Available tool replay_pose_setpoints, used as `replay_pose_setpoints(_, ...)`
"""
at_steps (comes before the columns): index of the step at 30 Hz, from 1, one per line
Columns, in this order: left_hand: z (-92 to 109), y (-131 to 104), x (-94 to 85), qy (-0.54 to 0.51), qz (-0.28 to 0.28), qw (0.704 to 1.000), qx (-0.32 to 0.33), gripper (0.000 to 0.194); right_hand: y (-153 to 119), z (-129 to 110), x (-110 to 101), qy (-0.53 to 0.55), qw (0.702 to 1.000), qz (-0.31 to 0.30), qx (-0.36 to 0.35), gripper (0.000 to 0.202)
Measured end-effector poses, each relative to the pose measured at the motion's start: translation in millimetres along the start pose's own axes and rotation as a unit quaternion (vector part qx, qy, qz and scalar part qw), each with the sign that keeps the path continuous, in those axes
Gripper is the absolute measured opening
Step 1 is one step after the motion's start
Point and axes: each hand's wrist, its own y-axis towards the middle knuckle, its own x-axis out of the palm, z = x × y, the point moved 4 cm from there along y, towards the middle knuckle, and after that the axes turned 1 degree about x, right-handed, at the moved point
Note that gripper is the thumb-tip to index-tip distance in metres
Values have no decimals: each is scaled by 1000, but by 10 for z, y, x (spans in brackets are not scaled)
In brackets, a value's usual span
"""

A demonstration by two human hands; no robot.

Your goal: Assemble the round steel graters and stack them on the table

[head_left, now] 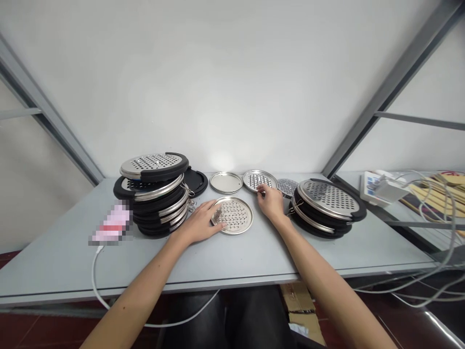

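On the worktop (254, 259), a grater stack (158, 198) stands left and a second stack (325, 206) right. Between them lies the front grater disc (236, 217); behind it, a round plate (225, 182) sits left of the rear grater disc (257, 179). A round holder (198, 182) lies behind-right of the left-hand stack.

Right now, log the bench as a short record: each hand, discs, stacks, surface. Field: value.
left_hand: left hand, spread, at the left edge of the round silver metal grater disc nearest the person
right_hand: right hand, fingers curled, at the near edge of the round silver slotted metal disc; grip unclear
back_row: round plain silver metal disc, left of the slotted disc
left_stack: tall pile of black-rimmed round metal graters
right_stack: shorter pile of black-rimmed round metal graters
surface: flat grey table
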Motion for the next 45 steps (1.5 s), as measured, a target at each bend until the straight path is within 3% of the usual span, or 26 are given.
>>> replay_pose_setpoints(9, 18, -1, -2, 5, -8, 1000, -7, 66, 24, 36, -38, -10, 1000, -13, -11, 32)
replay_pose_setpoints(16, 26, -1, -1, 7, -11, 1000, -11, 66, 17, 33, -176, 25, 989, 137, -44, 30)
replay_pose_setpoints(19, 26, -1, -4, 5, -9, 1000, -13, 64, 11, 30, -161, 30, 983, 170, -62, 25)
replay_pose_setpoints(32, 29, -1, -5, 5, -9, 1000, -13, 64, 57, 122, -49, -5, 993, 108, -40, 26)
replay_pose_setpoints(38, 18, -1, 2, 8, -10, 1000, -15, 64, 80, 155, 6, 58, 995, 80, -26, 18)
replay_pose_setpoints(45, 15, -3, -6, -4, -11, 1000, -17, 64, 102, 204, -50, 134, 984, 120, -11, 18)
